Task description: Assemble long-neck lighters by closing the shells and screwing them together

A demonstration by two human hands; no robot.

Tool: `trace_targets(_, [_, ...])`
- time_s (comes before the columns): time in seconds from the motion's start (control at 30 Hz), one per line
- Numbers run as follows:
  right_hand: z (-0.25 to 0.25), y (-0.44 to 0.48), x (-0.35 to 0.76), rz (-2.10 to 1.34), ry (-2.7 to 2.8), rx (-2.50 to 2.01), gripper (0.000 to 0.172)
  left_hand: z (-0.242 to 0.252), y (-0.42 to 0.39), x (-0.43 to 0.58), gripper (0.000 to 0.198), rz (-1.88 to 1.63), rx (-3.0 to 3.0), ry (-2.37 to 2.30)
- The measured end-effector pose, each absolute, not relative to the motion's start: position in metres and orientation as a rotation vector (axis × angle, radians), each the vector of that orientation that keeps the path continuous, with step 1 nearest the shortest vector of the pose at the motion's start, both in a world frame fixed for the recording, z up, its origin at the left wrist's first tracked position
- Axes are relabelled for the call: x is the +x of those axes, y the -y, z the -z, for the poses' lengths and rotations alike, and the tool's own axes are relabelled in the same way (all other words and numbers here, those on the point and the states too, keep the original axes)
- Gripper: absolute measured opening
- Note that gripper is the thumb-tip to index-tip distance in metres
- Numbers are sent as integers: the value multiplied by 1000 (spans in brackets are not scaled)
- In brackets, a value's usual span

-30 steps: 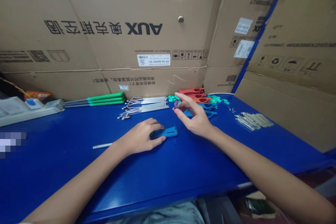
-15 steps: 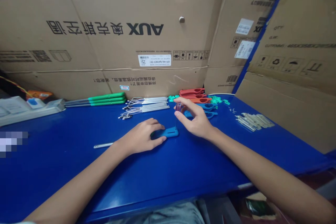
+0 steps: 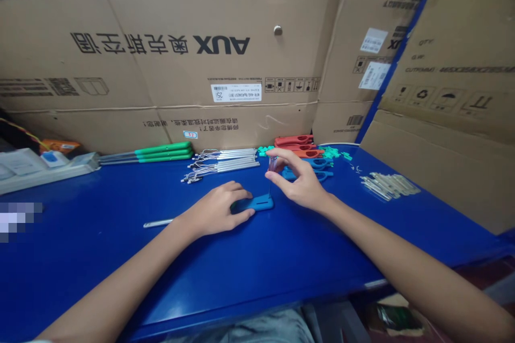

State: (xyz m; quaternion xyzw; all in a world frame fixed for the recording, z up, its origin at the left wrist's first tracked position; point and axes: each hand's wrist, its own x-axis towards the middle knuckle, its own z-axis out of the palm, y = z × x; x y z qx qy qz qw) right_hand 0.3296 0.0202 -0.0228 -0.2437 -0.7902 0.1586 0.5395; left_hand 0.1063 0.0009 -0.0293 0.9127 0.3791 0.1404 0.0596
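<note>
From the head camera, a left hand (image 3: 215, 209) rests over a flat blue plastic handle (image 3: 260, 203) with a slot, its grip closed around the handle's near end, on a blue table (image 3: 80, 273). A right hand (image 3: 300, 185) pinches a small translucent tube (image 3: 272, 164) between thumb and forefinger, grip together, with a thin needle (image 3: 269, 185) hanging down to just above the handle. Beyond lie green-handled metal rods (image 3: 163, 153), silver rods with fine wires (image 3: 223, 163), red plastic handles (image 3: 298, 142) and blue plastic clips (image 3: 309, 173), against upright cardboard boxes (image 3: 120, 5).
</note>
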Motion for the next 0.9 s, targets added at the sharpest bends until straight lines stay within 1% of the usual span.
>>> trace_targets(0.53, [21, -17, 329, -374, 1893, -584, 42, 30, -1, 106, 35, -437, 2762, -1154])
trace_targets(0.9, [21, -17, 331, -330, 1903, -627, 36, 29, 0, 107, 34, -433, 2763, -1153])
